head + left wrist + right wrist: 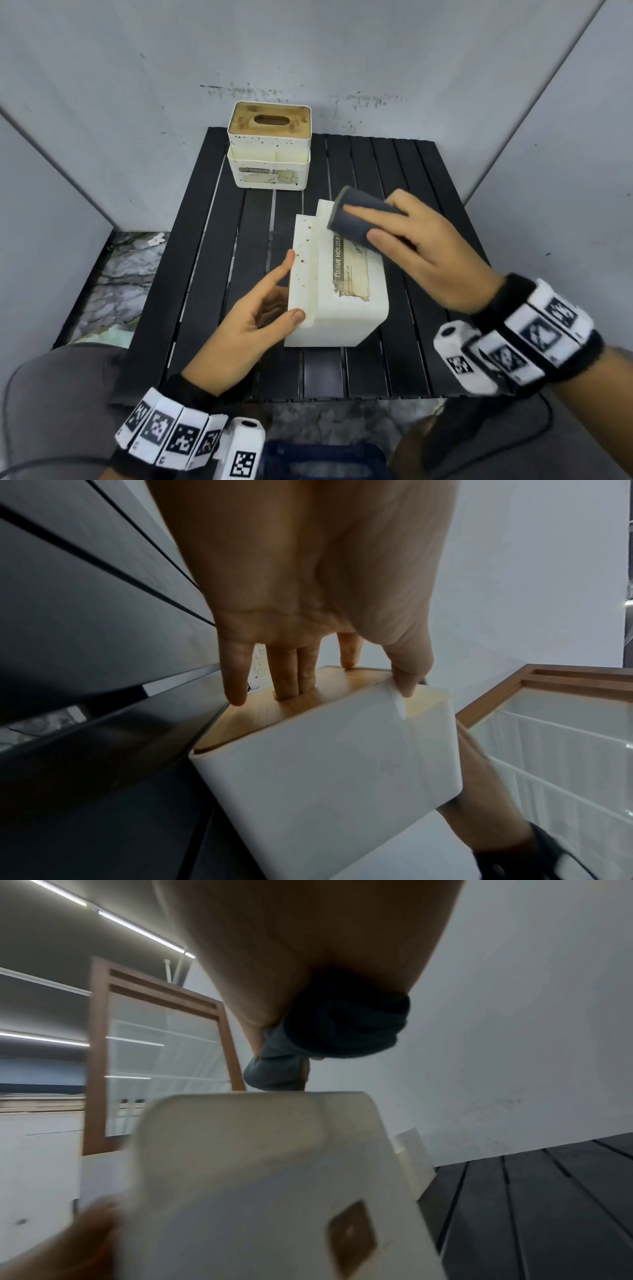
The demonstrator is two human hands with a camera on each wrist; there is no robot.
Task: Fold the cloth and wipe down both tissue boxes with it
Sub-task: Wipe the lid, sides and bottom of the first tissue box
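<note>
On the black slatted table point(404, 171), near its middle, a white plastic tissue box point(346, 301) lies tipped on its side, its worn label reading "TISSUE HOLDER" facing up; smaller print under that is too blurred to read. The left hand point(253, 318) holds the box at its wooden lid end, straight fingers point(287, 674) pressed against the wood in the left wrist view and the thumb hooked over the white edge; the right hand point(428, 253) pinches a folded dark grey-blue cloth point(359, 219) between thumb and fingers, its lower edge touching the box's far end by the label. At the table's back edge, well apart, a second white speckled tissue box with a wooden slotted lid point(269, 144) stands upright; its front label shows "TISSUE HO", the rest unclear. Both wrists wear black bands with square black-and-white markers point(171, 435).
</note>
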